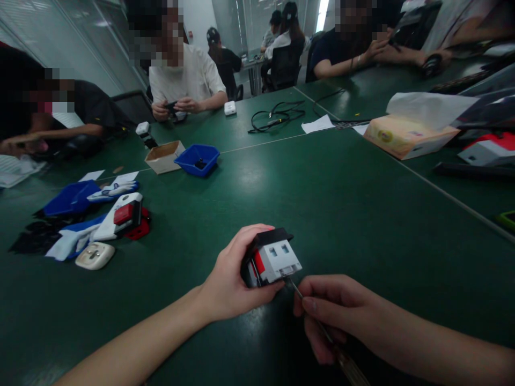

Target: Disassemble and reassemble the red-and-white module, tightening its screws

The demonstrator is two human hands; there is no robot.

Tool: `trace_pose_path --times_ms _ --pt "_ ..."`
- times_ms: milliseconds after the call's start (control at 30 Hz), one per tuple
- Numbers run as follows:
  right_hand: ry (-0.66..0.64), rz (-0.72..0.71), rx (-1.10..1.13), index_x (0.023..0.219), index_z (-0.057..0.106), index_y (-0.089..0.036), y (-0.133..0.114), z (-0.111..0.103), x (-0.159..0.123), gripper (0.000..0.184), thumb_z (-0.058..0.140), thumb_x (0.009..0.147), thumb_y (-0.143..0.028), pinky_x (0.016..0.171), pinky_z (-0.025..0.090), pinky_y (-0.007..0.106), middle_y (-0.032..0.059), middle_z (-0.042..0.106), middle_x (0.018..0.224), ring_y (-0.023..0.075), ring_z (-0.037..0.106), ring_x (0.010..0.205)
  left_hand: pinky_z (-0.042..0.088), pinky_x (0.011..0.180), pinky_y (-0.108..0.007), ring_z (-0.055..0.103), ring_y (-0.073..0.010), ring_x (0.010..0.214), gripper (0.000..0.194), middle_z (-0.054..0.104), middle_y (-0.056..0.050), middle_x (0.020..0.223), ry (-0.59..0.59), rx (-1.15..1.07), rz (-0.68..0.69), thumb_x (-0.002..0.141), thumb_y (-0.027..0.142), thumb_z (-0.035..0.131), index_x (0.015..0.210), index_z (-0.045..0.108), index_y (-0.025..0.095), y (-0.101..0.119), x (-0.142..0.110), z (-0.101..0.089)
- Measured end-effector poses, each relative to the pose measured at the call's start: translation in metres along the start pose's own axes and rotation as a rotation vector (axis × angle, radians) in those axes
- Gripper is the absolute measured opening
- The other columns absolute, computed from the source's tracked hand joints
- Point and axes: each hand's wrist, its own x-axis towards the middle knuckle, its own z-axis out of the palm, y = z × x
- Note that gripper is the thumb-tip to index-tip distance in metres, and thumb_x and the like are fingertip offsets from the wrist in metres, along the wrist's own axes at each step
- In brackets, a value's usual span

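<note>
Low over the green table, my left hand [233,273] is closed around a small white, red and black plastic device [277,258]. Two small square openings show on the device's white face, which is tilted towards me. Between the thumb and fingers of my right hand [338,305] is a screwdriver [321,328], its handle pointing down towards the bottom edge of view. The thin metal shaft reaches up to the device's lower edge, near a slot in the white face. Whether the tip is inside or only touching cannot be made out.
Left on the green table [249,187] lie blue-and-white gloves [72,236], a red-black-white device [131,217] and a cream-coloured object [95,255]. Farther off are a blue tray [199,161], a cardboard box [164,156], coiled cable [277,115] and a tissue pack [408,134]. Several people sit around.
</note>
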Motion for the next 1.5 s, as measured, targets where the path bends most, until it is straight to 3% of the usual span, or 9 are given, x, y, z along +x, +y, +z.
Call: trace_pose_path --times_ms 267,433,633,967,1133,1500 --pt "0.027 -0.001 -0.074 0.095 0.060 -0.016 -0.010 0.004 -0.002 0.050 0.060 0.090 -0.066 0.053 0.032 0.022 -0.0023 0.057 0.062 0.0093 0.049 0.054 0.050 0.108 -0.046 0.059 -0.0302 0.126 0.074 0.060 -0.014 0.136 -0.019 0.004 0.001 0.077 0.023 0.084 0.141 0.046 0.025 0.000 -0.001 -0.001" --pt "0.058 0.027 -0.060 0.109 0.054 -0.020 -0.008 0.003 -0.003 0.043 0.071 0.088 -0.052 0.052 0.035 0.020 -0.0059 0.059 0.063 0.0090 0.051 0.052 0.050 0.108 -0.047 0.059 -0.0312 0.126 0.076 0.059 -0.014 0.137 -0.033 -0.014 0.014 0.076 0.023 0.084 0.142 0.046 0.025 -0.002 -0.002 -0.001" --pt "0.034 -0.011 -0.040 0.092 0.050 -0.020 0.005 -0.005 0.002 0.036 0.068 0.094 -0.051 0.048 0.032 0.017 -0.0013 0.068 0.066 0.0070 0.049 0.050 0.050 0.109 -0.047 0.058 -0.0306 0.129 0.078 0.058 -0.014 0.138 -0.048 -0.026 0.032 0.075 0.021 0.084 0.143 0.045 0.026 -0.003 -0.002 -0.001" --pt "0.021 -0.048 0.028 0.091 0.052 -0.019 0.008 -0.003 0.003 0.042 0.066 0.094 -0.059 0.050 0.037 0.020 0.0024 0.070 0.071 0.0094 0.055 0.054 0.050 0.108 -0.048 0.059 -0.0312 0.127 0.077 0.059 -0.015 0.137 -0.043 -0.011 0.020 0.076 0.022 0.084 0.142 0.046 0.024 -0.001 -0.002 -0.001" --pt "0.027 -0.051 0.042 0.091 0.054 -0.018 0.003 0.000 0.002 0.047 0.066 0.091 -0.064 0.055 0.042 0.021 0.0013 0.068 0.069 0.0082 0.050 0.054 0.049 0.109 -0.046 0.058 -0.0297 0.127 0.077 0.059 -0.014 0.138 -0.038 -0.021 0.024 0.076 0.021 0.084 0.143 0.045 0.025 -0.001 -0.002 -0.001" --pt "0.009 -0.025 -0.041 0.091 0.055 -0.018 0.000 -0.004 0.001 0.039 0.072 0.089 -0.053 0.051 0.033 0.018 -0.0016 0.064 0.067 0.0080 0.054 0.055 0.049 0.109 -0.043 0.058 -0.0286 0.128 0.078 0.059 -0.013 0.137 -0.048 -0.022 0.031 0.076 0.021 0.084 0.143 0.045 0.024 -0.002 -0.002 0.000"
